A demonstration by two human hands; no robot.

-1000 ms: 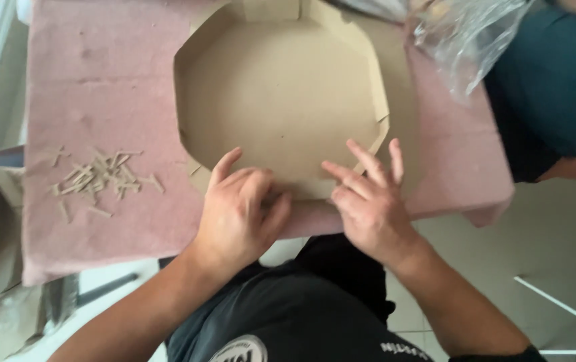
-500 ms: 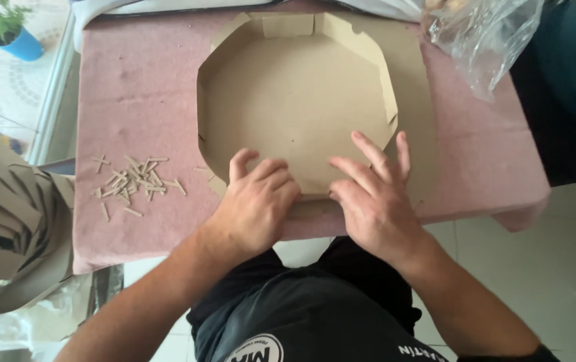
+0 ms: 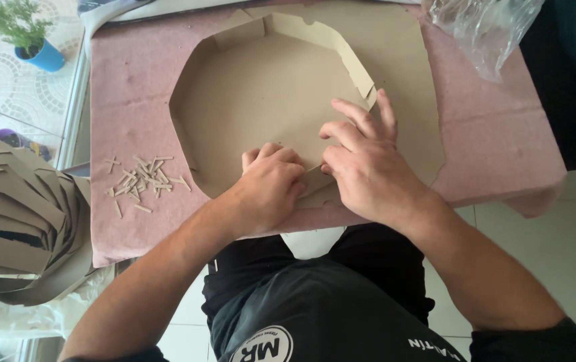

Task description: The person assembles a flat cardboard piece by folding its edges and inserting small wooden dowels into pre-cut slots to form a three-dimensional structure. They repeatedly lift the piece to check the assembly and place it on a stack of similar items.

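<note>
At frame centre I press my curled left hand (image 3: 271,184) on the cardboard tray's (image 3: 268,114) near wall, right hand (image 3: 362,164) spread flat beside it — I'd crease firmly, keeping the tray flat on the pink counter (image 3: 489,134).

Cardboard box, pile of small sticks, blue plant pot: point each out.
cardboard box (image 3: 268,107), head view, bare inner floor.
pile of small sticks (image 3: 144,177), head view, middle of the heap.
blue plant pot (image 3: 45,59), head view, its side wall.

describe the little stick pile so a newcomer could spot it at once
Start at the pink-covered table holding the brown cardboard tray. Left of the tray and of the left hand, near the edge, lies a scatter of short pale sticks: the only loose small pieces there.
</note>
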